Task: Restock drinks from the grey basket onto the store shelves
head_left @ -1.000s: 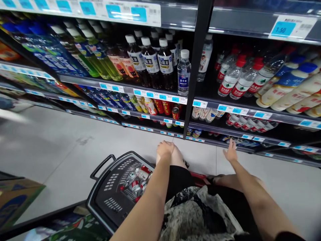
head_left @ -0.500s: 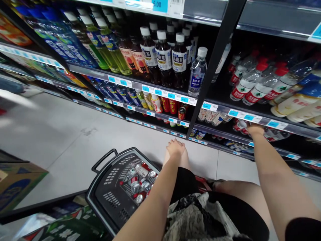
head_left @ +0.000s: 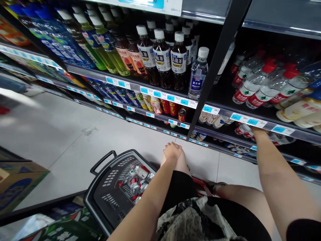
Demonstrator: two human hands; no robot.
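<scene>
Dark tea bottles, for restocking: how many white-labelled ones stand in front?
3: left bottle, middle bottle, right bottle, in a row beside the clear bottle; more behind, partly hidden.

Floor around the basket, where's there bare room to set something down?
Bare floor lies between the basket, the cardboard box and the shelves. It's crowded to the basket's right, beside the person's left leg, and inside the basket, where bottles lie.

A price-tagged shelf edge (head_left: pixel 225 115) is partly hiding the right hand (head_left: pixel 257 130) near small red-labelled bottles (head_left: pixel 242 129), its fingers out of sight. The left hand (head_left: pixel 172 151) is resting on the left knee (head_left: pixel 181 163), and a black basket (head_left: pixel 103 191) is standing beside that leg, holding jumbled bottles (head_left: pixel 135 184).
</scene>
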